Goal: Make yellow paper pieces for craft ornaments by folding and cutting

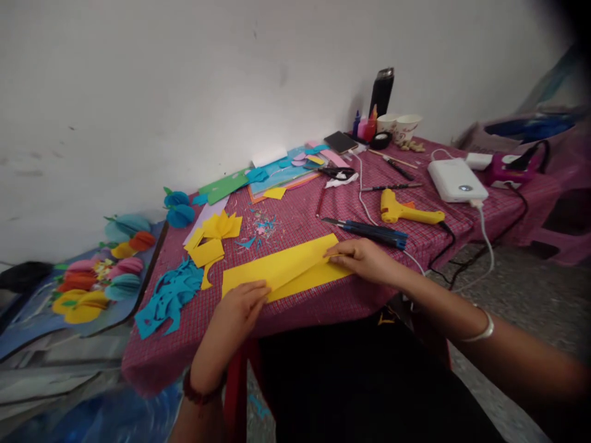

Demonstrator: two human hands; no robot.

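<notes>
A yellow sheet of paper lies near the table's front edge, its near part folded over into a long flap. My left hand grips the folded edge towards the left end, fingers close together; its thumb is mostly hidden. At the right end, my right hand pinches the flap's corner between thumb and fingers. Just behind that hand lie blue-handled cutters with a pointed blade. Yellow paper pieces and a heap of blue paper scraps are left of the sheet.
A yellow glue gun and a white power bank with trailing cables lie on the right. Coloured sheets, a black phone, paper cups and a black bottle are farther back. Colourful paper pumpkins sit at left.
</notes>
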